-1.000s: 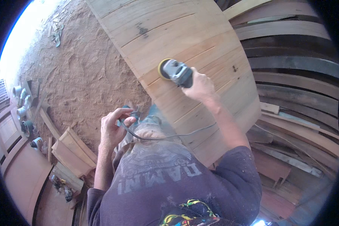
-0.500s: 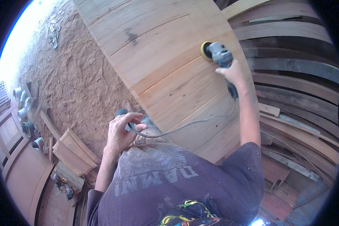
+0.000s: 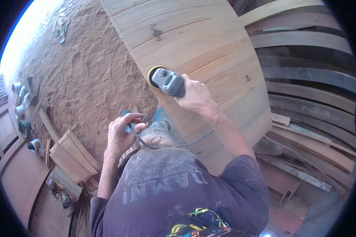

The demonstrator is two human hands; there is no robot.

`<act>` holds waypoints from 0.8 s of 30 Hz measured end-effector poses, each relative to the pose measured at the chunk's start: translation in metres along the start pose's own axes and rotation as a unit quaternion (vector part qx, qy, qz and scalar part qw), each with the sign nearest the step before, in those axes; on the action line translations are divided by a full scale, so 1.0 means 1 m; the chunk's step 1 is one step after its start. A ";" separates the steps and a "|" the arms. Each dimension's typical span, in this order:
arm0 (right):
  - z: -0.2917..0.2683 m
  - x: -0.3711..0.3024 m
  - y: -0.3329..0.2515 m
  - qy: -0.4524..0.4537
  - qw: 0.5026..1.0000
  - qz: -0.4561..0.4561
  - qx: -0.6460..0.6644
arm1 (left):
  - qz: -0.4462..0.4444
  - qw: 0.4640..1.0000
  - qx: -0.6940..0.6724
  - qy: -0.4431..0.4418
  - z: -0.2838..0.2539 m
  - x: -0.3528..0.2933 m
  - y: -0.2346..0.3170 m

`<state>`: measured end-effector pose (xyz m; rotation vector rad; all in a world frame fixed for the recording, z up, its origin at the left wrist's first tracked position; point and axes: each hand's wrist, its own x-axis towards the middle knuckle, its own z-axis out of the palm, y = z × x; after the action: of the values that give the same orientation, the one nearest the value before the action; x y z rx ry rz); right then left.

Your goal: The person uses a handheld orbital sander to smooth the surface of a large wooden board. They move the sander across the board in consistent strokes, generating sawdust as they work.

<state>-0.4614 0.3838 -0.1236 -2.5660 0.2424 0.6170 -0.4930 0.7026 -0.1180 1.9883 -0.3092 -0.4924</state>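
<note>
A grey sander (image 3: 171,82) is being held by the right hand (image 3: 197,94) over the left edge of a broad wooden panel (image 3: 197,43), and that edge is being overlapped by its yellow-rimmed disc (image 3: 149,76). The right fingers are being clamped around the sander's body, though their tips are being hidden from above. Whether the disc is being pressed flat against the wood cannot be told.

A thin grey cable (image 3: 140,140) is being held by the left hand (image 3: 120,134) in front of the person's dusty dark shirt (image 3: 162,193), with thumb and fingers being curled together around it. From there the cable is being led rightward across the panel, toward the right forearm (image 3: 233,136).

The panel's face is being marked by straight grooves and dark stains. It is being flanked by brown, sandy ground (image 3: 79,67) on the left and stacked planks (image 3: 310,77) on the right.
</note>
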 end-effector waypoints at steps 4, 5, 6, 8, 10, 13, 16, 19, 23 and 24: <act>-0.024 0.004 0.023 0.033 0.998 0.051 0.002 | -0.012 1.000 -0.024 0.016 -0.006 0.000 -0.016; -0.033 0.005 0.033 0.051 0.997 0.060 0.001 | 0.001 1.000 -0.011 0.006 -0.007 0.003 -0.016; -0.040 0.006 0.043 0.067 0.995 0.069 0.001 | 0.012 1.000 0.003 -0.004 -0.009 0.006 -0.014; -0.053 0.013 0.068 0.087 0.991 0.098 0.009 | 0.017 1.000 0.013 -0.007 -0.007 0.013 -0.010; -0.066 0.020 0.101 0.126 0.987 0.091 0.034 | 0.011 1.000 0.010 0.000 0.000 0.025 -0.001; -0.098 0.036 0.149 0.141 0.981 0.125 0.054 | 0.006 1.000 0.006 -0.015 0.011 0.040 0.019; -0.126 0.060 0.190 0.134 0.973 0.181 0.041 | 0.028 0.999 0.031 -0.030 0.023 0.054 0.032; -0.169 0.080 0.248 0.145 0.966 0.195 0.087 | 0.028 0.998 0.035 -0.047 0.031 0.060 0.037; -0.173 0.100 0.281 0.179 0.956 0.190 0.137 | 0.025 0.998 0.035 -0.038 0.031 0.046 0.031; -0.173 0.105 0.278 0.179 0.953 0.202 0.139 | 0.025 0.999 0.039 -0.026 0.027 0.043 0.028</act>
<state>-0.3793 0.0512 -0.1539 -2.3443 0.9258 0.2231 -0.4678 0.6505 -0.1128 2.0398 -0.4162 -0.5074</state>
